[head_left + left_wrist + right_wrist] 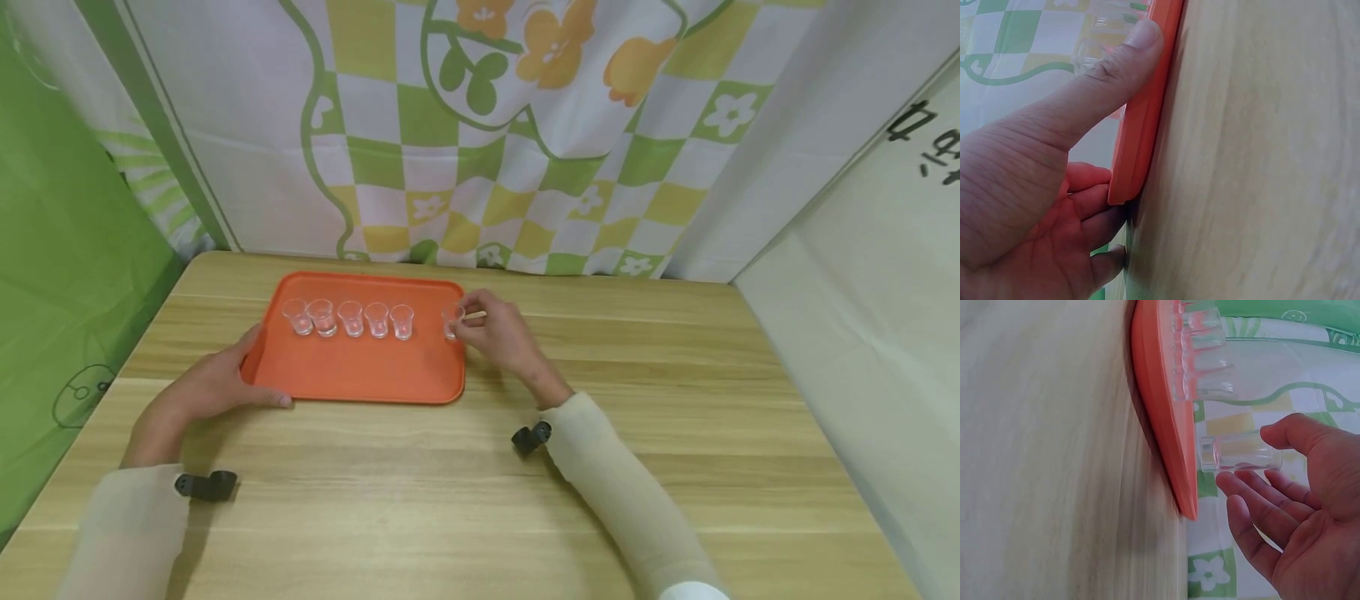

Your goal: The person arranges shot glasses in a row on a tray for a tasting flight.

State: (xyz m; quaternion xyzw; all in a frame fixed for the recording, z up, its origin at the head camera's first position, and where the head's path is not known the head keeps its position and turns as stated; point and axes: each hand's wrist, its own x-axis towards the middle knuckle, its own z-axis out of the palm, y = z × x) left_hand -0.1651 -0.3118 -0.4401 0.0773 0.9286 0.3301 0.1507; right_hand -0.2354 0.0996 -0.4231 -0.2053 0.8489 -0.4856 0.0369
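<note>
An orange tray (360, 375) lies on the wooden table. Several small clear shot glasses (352, 319) stand upright in a row along its back half. At the tray's left end, my left hand (217, 379) holds the front corner, thumb along the front side and fingers against the end. My right hand (495, 331) pinches another shot glass (1244, 452) at the tray's right edge, apart from the row. In the right wrist view, its thumb touches the glass near the rim and its fingertips lie along the opposite side. The fingers partly hide this glass in the head view.
The wooden table (420, 500) extends in front of the tray and to its right. A checked, flowered curtain (525, 183) hangs behind the table's back edge. Green cloth (75, 250) is on the left, and a pale sheet (885, 275) with dark writing on the right.
</note>
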